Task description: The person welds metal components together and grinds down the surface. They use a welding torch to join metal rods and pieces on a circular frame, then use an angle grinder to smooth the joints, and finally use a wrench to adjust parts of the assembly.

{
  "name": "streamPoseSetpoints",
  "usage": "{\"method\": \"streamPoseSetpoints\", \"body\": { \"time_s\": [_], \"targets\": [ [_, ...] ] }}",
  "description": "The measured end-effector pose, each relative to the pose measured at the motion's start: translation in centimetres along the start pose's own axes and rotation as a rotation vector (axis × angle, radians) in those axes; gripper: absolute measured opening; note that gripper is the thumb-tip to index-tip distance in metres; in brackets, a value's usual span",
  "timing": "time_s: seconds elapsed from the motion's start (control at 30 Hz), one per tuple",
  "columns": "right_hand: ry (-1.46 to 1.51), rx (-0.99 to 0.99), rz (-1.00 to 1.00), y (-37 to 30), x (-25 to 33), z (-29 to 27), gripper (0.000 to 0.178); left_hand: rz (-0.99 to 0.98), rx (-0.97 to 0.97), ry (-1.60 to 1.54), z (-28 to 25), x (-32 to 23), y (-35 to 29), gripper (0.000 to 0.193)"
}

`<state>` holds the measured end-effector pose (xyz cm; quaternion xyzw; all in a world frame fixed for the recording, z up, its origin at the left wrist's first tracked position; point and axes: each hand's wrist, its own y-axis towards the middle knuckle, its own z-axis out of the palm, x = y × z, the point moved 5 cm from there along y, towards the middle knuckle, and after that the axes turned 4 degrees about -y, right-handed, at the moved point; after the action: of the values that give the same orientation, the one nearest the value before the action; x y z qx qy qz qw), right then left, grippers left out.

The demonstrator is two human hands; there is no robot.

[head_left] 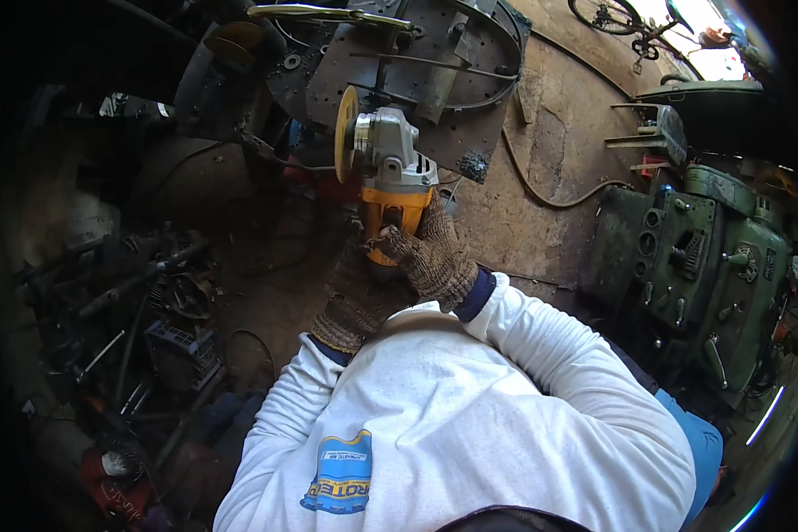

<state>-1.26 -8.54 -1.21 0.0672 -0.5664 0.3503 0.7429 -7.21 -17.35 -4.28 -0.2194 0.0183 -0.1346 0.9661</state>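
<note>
An angle grinder (395,164) with a silver head and yellow body is held upright in front of my chest. Its yellowish disc (346,136) stands edge-on to the left of the head. My right hand (441,257), in a brown knitted glove, wraps round the yellow body from the right. Lower down on the left, my left hand (359,301), gloved too, is closed round the grinder's lower end, and its fingers are partly in shadow. Just beyond the grinder lies a dark metal worktable (346,75), apart from the disc.
A curved metal hoop (516,53) and flat bars lie on the worktable. A green machine with levers (700,266) stands at right, near a stool (661,131). A cable (541,197) crosses the floor. Scrap metal and a crate (184,353) crowd the dark left side.
</note>
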Motion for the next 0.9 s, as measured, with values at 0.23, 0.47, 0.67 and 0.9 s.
{"method": "streamPoseSetpoints", "body": {
  "time_s": [0.23,0.47,0.67,0.9],
  "targets": [
    [0.057,-0.143,-0.083,0.8,0.4,0.3,0.065,0.373,-0.113,1.353,1.2,-1.8,-0.3,0.073],
    [0.11,-0.127,0.053,1.7,0.3,0.2,0.066,0.441,-0.265,1.759,0.0,-2.5,-0.5,0.079],
    [-0.25,-0.138,0.0,2.0,1.3,-0.4,0.076,0.414,-0.288,1.831,-0.2,-2.8,-0.4,0.085],
    [0.078,-0.073,0.074,1.1,0.9,-0.5,0.077,0.375,-0.289,1.924,1.2,-1.8,-1.0,0.085]
  ]
}}
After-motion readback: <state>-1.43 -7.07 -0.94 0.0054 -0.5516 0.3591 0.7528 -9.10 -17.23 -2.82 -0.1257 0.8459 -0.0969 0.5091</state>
